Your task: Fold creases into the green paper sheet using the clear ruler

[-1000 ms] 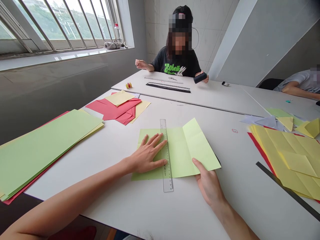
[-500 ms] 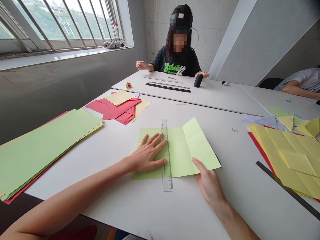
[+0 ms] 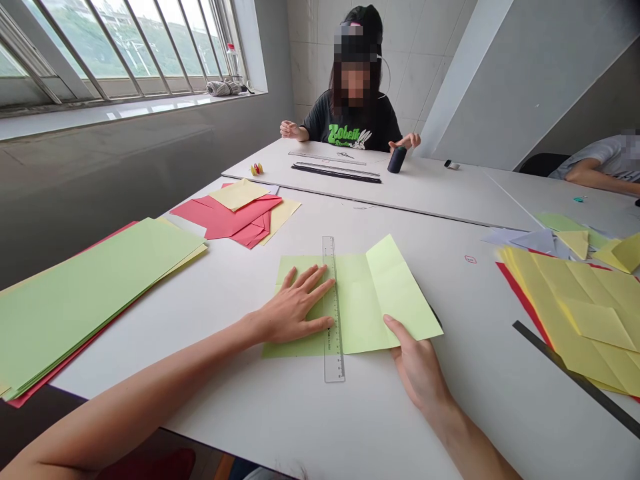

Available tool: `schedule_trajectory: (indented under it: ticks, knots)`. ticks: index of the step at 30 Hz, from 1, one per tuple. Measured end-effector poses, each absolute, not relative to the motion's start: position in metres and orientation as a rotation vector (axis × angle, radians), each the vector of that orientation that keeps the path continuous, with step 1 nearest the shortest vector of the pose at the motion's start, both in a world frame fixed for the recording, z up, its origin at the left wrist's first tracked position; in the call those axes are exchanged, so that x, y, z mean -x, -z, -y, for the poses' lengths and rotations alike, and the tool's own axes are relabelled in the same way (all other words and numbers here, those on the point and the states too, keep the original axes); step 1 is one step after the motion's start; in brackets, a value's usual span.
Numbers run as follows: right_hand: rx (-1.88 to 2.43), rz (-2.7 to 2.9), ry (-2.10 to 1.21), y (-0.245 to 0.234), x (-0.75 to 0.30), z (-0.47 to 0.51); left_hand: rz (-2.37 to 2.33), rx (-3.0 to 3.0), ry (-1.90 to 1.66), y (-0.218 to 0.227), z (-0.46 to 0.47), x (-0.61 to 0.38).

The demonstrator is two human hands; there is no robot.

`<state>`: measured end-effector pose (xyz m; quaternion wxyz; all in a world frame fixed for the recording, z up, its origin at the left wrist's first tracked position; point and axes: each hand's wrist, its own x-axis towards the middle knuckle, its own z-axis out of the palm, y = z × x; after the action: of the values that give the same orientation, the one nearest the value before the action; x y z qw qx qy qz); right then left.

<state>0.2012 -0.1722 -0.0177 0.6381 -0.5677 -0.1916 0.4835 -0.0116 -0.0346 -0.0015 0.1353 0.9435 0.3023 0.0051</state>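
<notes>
A light green sheet of paper [image 3: 354, 300] lies on the white table, its right part raised along a crease. Across it, near the middle, a clear ruler [image 3: 333, 363] lies almost straight away from me. My left hand [image 3: 299, 307] is spread flat on the paper's left part, with fingertips and thumb on the ruler's edge. At the lower right corner, my right hand [image 3: 417, 363] pinches the raised flap between thumb and fingers. The fingers beneath the paper are mostly hidden. Something dark shows in part behind the flap's right edge.
A stack of long green sheets [image 3: 100, 300] lies at left, red and yellow pieces [image 3: 230, 217] beyond it. At right are creased yellow sheets [image 3: 590, 320] and a dark strip [image 3: 575, 380]. Across the table a person [image 3: 355, 113] sits behind black strips [image 3: 335, 174] and a dark spool [image 3: 397, 160].
My hands, the green paper and the ruler hold nearly the same place. Across the table, the person's hands have shifted slightly and the head has tilted a little.
</notes>
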Motion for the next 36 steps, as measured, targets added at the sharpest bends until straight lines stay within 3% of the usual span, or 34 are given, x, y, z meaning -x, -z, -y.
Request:
schedule_trajectory:
  ticks: [36]
  knots:
    - [1.288,0.482,-1.088,0.0165,-0.1997,0.1747,-0.871,-2.733,-0.004,0.0014,0.0328,0.0106]
